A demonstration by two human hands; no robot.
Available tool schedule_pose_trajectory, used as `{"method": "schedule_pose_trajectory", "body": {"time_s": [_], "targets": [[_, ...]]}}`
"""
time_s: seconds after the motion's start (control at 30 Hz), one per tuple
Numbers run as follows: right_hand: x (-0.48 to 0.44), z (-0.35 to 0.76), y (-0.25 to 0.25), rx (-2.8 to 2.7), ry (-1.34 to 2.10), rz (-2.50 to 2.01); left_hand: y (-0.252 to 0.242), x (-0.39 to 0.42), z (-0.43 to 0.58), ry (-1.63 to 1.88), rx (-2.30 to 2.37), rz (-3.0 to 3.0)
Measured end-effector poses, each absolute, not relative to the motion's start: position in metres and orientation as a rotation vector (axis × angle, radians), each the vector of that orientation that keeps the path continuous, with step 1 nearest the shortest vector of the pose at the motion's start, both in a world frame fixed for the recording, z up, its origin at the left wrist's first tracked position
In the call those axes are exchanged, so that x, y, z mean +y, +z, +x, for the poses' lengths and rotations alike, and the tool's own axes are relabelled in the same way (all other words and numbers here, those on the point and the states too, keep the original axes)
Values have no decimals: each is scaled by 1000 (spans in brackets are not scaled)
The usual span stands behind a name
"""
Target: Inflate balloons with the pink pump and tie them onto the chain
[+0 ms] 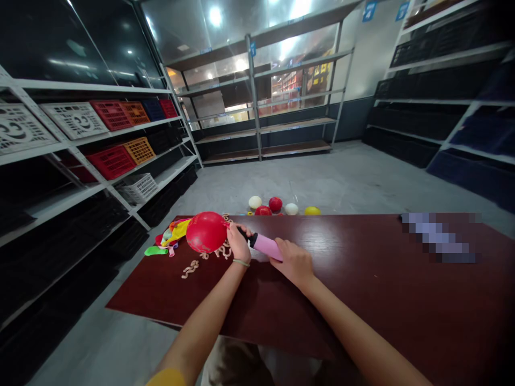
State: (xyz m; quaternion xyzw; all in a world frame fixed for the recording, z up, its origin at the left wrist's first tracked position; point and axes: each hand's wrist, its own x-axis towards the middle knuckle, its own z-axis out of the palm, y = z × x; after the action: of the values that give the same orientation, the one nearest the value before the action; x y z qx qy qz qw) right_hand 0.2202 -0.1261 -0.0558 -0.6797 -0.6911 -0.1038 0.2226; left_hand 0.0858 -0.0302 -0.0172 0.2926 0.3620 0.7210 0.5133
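A red balloon [207, 232], rounded out with air, points to the left above the table. My left hand [238, 242] is closed around its neck, where it meets the black tip of a pink hand pump [267, 246]. The fingers of my right hand [295, 262] wrap round the rear end of the pump. Just left of the red balloon lies a pile of limp balloons [175, 233] in yellow, red, green and pink. Several beige squiggly pieces [190, 269] lie on the table below and behind the balloon, some partly hidden by it.
The dark red-brown table [362, 300] spans the front. Inflated balloons [275, 204] in red, white and yellow show beyond its far edge. A pixelated patch [438, 236] covers something at the right. Shelves with coloured crates [115, 161] stand left; a metal rack [259, 107] stands behind.
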Motion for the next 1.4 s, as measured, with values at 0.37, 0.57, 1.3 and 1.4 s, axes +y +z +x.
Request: {"method": "schedule_pose_trajectory", "body": {"time_s": [0.37, 0.57, 1.3, 1.4], "targets": [[-175, 243, -42, -2264, -342, -1873, -43, -34, 70, 1599, 909, 583], [-248, 290, -55, -2199, -677, -1839, -40, -42, 78, 1543, 839, 541], [-260, 227, -36, -2082, -397, -2040, -45, -60, 127, 1136, 762, 675], [-275, 234, -36, -2096, -377, -2095, -54, -56, 135, 1138, 786, 597]]}}
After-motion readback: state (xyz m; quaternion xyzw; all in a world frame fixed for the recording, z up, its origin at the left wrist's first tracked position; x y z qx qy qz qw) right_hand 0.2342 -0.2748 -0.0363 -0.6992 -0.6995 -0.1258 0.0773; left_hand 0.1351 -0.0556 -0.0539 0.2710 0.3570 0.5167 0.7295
